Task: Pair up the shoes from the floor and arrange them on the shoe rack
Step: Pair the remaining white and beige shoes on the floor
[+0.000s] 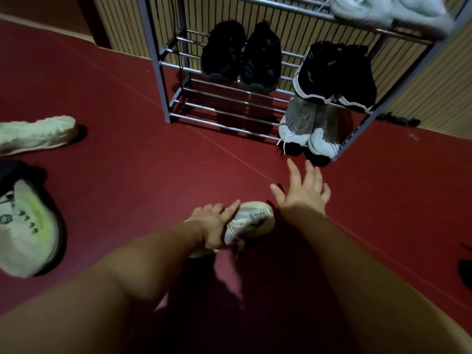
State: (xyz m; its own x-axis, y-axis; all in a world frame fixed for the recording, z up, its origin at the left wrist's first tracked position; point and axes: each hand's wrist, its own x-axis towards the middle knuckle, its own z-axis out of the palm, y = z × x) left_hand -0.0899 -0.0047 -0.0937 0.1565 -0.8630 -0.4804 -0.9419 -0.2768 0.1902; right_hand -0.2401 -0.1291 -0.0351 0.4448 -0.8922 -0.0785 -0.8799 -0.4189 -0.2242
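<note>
My left hand (213, 224) grips a pale white shoe (255, 219) just above the red floor, index finger stretched along its top. Spread open, my right hand (304, 191) hovers beside that shoe, fingers pointing at the metal shoe rack (163, 72). On the rack's middle shelf sit a black pair (242, 56) and a black pair with green marks (334, 75). A grey-white pair (306, 126) rests on the bottom shelf, right end. White shoes (388, 8) lie on the top shelf. Loose on the floor at left are a pale green shoe (38, 134) and a white-and-lime shoe (28, 228).
A slatted beige wall (434, 85) runs behind and right of the rack. A dark shoe (12, 172) lies at the left edge, and dark objects (466, 272) sit at the right edge. The bottom shelf's left part (217, 111) shows bare bars.
</note>
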